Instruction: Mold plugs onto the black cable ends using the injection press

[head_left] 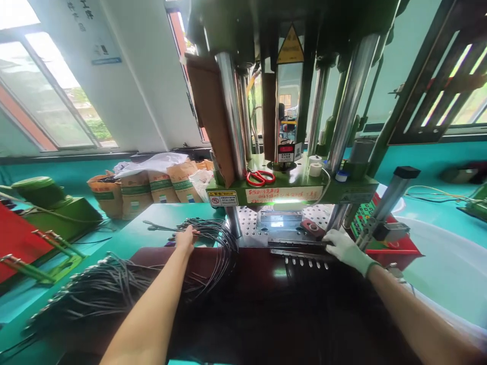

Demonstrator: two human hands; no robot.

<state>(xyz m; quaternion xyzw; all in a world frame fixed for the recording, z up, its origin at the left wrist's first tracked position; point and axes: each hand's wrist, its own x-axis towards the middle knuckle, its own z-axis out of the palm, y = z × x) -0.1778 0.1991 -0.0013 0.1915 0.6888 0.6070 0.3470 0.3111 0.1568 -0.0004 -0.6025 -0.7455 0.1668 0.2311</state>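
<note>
My bare left hand [185, 240] is closed on black cables [224, 241] that loop off to the right; several cable ends stick out to its left. Another heap of black cables [114, 286] lies at the lower left. My right hand [344, 248], in a white glove, has its fingers closed at the right end of a dark metal bar [297, 243] at the press bed. In front of that bar lies a second metal bar [300, 254] with several small silver cable ends along its front edge. Behind sits a brownish metal block [312, 227].
A green press [292, 195] with steel columns rises ahead, its upper plate close above the bed. Red scissors [261, 177] and white tape rolls [315, 169] lie on that plate. A red button panel [388, 243] and white tub [449, 263] stand right; paper sacks [152, 185] stand back left.
</note>
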